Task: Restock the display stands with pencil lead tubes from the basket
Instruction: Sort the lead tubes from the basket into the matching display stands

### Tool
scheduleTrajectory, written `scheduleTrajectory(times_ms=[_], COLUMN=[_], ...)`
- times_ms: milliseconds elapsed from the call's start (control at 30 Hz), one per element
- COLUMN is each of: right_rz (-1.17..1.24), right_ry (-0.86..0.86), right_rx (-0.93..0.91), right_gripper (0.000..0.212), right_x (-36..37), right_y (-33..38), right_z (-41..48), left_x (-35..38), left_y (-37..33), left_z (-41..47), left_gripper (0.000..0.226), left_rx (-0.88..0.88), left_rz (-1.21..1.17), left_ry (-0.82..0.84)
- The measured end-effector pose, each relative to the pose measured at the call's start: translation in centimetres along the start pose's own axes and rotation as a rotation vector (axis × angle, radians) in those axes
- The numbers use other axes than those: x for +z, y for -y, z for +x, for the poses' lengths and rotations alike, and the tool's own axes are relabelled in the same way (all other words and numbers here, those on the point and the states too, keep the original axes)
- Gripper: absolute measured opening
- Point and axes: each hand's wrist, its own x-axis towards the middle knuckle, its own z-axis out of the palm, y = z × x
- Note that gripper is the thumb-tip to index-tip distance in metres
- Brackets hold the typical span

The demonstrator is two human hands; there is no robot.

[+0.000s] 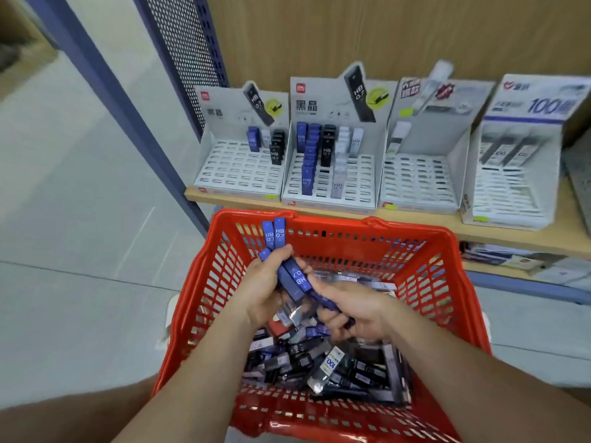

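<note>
Wooden shelf [511,238] bears four display stands [319,92] beside pale tiled floor [80,219]

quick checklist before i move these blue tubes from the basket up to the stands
1. Left hand grip on the blue tubes: fingers curled round the bundle, ok.
2. Right hand grip on one more blue tube: ok.
3. Tubes lined up in the left hand: two upright, others slanted, not ok.
4. Label match: the held tubes read HB 0.7, as does the blue row in the second stand, ok.
5. Free slots: leftmost stand is mostly empty, ok.
6. Number of tubes in hand: cannot tell.
</note>
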Motion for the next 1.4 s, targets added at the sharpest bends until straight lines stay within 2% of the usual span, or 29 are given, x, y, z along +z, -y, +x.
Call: scheduleTrajectory(times_ms=[167,300,467,533,600,667,700,833,900,1033,1133,1200,1267,1400], right_rz=[0.073,0.067,0.145,0.329,0.449,0.344,0.258,0.113,0.102,0.424,0.582,0.713,0.823,0.940], right_ry=[0.041,0.045,0.007,-0.090,-0.209,-0.287,-0.306,-0.280,-0.329,-0.341,-0.309,-0.217,-0.140,-0.122], right_rx=[-0.152,-0.258,-0.271,-0.291,-0.372,-0.446,-0.457,-0.412,-0.404,-0.495,-0.534,-0.561,-0.578,-0.615], right_gripper=[0.028,0.022,0.007,0.009,0.022,0.047,0.052,0.031,0.024,0.020,0.021,0.022,0.021,0.023], right_x=[1.2,2.4,1.7,1.4,1.4,1.7,2.0,2.2,1.9,0.6,-0.3,0.3,1.4,1.8], right_y=[0.6,0.1,0.0,0.5,1.3,2.1,2.4,2.9,3.3,4.8,5.6,6.1,6.7,7.8], right_z=[-2.3,-3.4,-5.2,-5.5,-5.2,-5.0,-5.2,-6.0,-5.6,-4.4,-4.3,-4.1,-3.8,-3.2], left_x=[1.6,2.7,3.3,3.5,4.1,5.1,5.5,5.6,5.7,5.6,5.0,5.1,5.5,5.6], left_y=[-0.7,-1.0,-2.9,-3.0,-2.3,-1.5,-1.2,-1.3,-1.1,-0.3,-1.1,-1.7,-1.9,-2.4], left_z=[-2.0,-3.9,-5.0,-5.6,-6.4,-7.4,-7.8,-8.6,-8.9,-9.1,-8.7,-8.6,-8.6,-8.6], left_gripper=[0.022,0.027,0.021,0.019,0.017,0.015,0.015,0.012,0.011,0.015,0.020,0.020,0.022,0.029], left_rx=[0.111,0.151,0.182,0.139,0.097,0.068,0.058,-0.017,-0.034,-0.007,0.028,0.049,0.086,0.116], left_rz=[0.061,0.181,0.051,0.153,0.310,0.433,0.481,0.511,0.531,0.555,0.453,0.414,0.475,0.443], left_ry=[-0.040,-0.037,-0.077,-0.043,0.049,0.165,0.214,0.321,0.321,0.262,0.176,0.182,0.216,0.190])
